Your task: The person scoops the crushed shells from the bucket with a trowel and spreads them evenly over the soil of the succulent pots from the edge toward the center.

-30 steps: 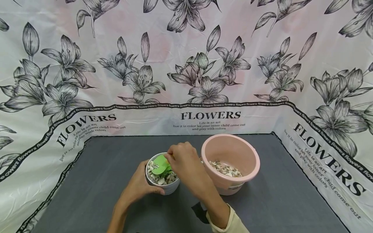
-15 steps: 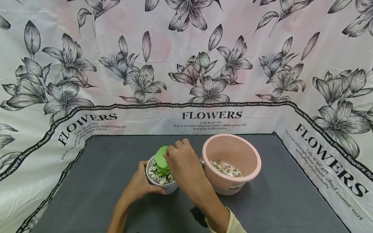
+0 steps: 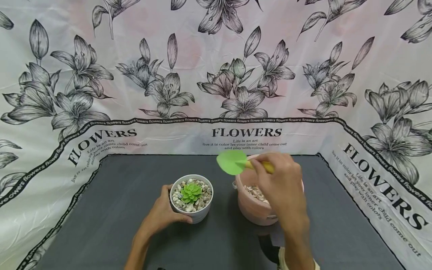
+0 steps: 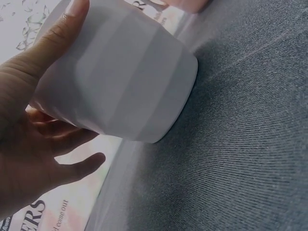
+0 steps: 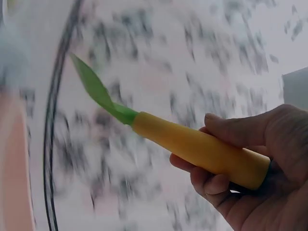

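Note:
A white pot [image 3: 199,215] stands on the dark cloth, ridged on its outside in the left wrist view. Inside it a small green succulent [image 3: 191,192] is ringed by pale pebbles [image 3: 202,203]. My left hand [image 3: 164,210] grips the pot's left side, thumb along the near wall and fingers behind. Over the pink bucket [image 3: 254,210], my right hand [image 3: 281,183] holds a toy trowel by its yellow handle [image 5: 202,150]. The trowel's green blade [image 3: 232,162] points left, raised above the bucket's left rim. Part of the bucket is hidden behind the right hand.
More pebbles [image 3: 255,193] lie in the bottom of the bucket. Grey cloth [image 3: 111,210] covers the table, and a flower-printed sheet [image 3: 189,56] hangs behind and along both sides. A dark patch [image 3: 268,249] shows beside the right wrist.
My right hand has lifted the trowel off the pot and carried it right, over the bucket, uncovering the succulent. The left hand stays on the pot.

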Available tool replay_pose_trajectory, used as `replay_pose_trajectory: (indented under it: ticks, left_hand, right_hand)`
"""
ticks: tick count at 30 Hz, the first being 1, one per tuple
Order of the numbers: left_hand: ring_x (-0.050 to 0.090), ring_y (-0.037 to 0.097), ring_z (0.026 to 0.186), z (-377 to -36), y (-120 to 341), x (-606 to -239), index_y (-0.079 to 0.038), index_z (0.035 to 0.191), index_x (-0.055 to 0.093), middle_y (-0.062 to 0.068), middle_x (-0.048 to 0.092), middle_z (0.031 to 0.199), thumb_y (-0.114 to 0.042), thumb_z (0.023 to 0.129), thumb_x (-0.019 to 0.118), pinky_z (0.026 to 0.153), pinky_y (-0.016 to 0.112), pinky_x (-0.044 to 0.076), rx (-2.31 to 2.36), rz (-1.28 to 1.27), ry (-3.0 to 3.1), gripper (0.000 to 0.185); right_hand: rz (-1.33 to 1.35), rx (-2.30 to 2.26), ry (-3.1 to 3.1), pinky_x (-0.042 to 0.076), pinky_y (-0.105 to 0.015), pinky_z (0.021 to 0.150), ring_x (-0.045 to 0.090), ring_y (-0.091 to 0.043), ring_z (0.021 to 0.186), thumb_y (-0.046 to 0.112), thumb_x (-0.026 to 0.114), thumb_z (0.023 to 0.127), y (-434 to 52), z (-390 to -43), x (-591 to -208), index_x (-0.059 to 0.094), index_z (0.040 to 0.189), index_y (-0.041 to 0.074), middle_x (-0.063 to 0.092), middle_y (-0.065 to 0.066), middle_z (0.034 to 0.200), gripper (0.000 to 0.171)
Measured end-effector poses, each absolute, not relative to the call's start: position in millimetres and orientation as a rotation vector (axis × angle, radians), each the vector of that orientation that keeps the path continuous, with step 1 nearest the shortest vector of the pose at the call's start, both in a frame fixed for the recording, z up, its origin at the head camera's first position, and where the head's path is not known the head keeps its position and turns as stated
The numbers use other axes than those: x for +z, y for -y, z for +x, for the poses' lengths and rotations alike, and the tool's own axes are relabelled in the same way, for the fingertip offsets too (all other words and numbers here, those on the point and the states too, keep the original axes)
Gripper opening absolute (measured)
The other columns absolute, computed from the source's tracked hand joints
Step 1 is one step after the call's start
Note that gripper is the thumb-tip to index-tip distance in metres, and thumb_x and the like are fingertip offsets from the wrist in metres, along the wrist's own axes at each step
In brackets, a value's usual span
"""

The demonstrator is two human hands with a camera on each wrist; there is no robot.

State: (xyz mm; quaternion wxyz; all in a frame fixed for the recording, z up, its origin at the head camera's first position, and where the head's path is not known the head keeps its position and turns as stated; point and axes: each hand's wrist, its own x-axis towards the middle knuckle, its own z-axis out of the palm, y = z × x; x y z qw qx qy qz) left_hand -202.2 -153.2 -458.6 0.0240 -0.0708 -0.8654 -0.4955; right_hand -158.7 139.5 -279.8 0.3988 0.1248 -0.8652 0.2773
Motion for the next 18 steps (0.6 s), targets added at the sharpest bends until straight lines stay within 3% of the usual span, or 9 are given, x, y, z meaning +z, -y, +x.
replay_pose_trajectory:
  ticks: [9,13,18]
  left_hand:
    - [0.058,0.032,0.133,-202,155,-455,-0.004,0.148,0.034,0.019,0.057,0.148,-0.032,0.054,0.106,0.110,0.050,0.045,-1.525,-0.215,2.701,0.122]
    - [0.059,0.032,0.134,-201,153,-455,-0.003,0.147,0.034,0.019,0.057,0.148,-0.032,0.054,0.106,0.111,0.050,0.046,-1.506,-0.215,2.701,0.121]
    - [0.059,0.033,0.133,-201,152,-456,-0.002,0.145,0.035,0.020,0.058,0.147,-0.031,0.053,0.107,0.111,0.050,0.046,-1.508,-0.232,2.688,0.120]
  right_hand:
    - [0.036,0.707,2.357,0.040,-0.027,0.062,0.060,-0.032,0.079,0.007,0.077,0.092,-208,-159,-282,0.080,0.096,-0.001,0.076,-0.022,0.091,0.010]
    - [0.036,0.704,2.549,0.040,-0.030,0.063,0.061,-0.027,0.075,0.013,0.073,0.095,-221,-175,-298,0.080,0.096,0.003,0.078,-0.020,0.095,0.012]
    - [0.046,0.781,2.731,0.037,-0.031,0.060,0.053,-0.021,0.066,0.014,0.073,0.096,-231,-195,-321,0.081,0.097,0.004,0.079,-0.019,0.100,0.014]
